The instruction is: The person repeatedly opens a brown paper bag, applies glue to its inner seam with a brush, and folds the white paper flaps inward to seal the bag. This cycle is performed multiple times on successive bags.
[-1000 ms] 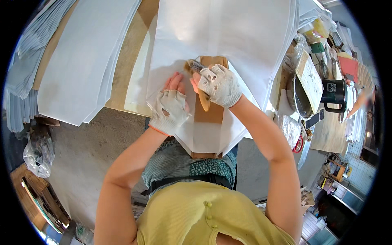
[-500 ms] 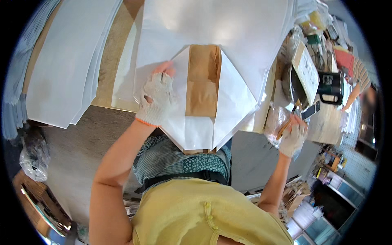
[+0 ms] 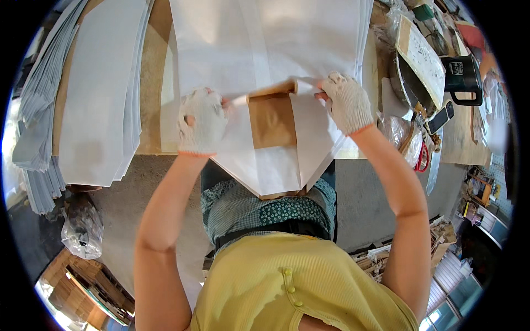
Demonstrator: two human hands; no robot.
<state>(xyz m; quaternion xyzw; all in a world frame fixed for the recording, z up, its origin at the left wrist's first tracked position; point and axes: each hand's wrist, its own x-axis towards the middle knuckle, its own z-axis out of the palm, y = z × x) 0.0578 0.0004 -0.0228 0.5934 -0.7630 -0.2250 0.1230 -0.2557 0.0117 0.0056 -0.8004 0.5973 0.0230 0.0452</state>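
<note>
Both my hands wear white knit gloves. My left hand [image 3: 202, 121] pinches the left corner of a folded flap on a white paper bag [image 3: 265, 160] lying at the table's near edge. My right hand [image 3: 346, 102] grips the right end of the same flap. Between the hands the fold shows a brown paper inner panel [image 3: 271, 118]. The bag's pointed lower end hangs over the table edge toward my body.
A stack of large white sheets [image 3: 265, 38] lies under the bag. More white sheets [image 3: 94, 94] are piled at the left. At the right stand a dark pan [image 3: 411, 83], a black jug [image 3: 464, 74] and a board with paper [image 3: 425, 52].
My right hand, which had swung down to the right side, is back on the bag. Both hands now hold the flap, folded over the brown panel.
</note>
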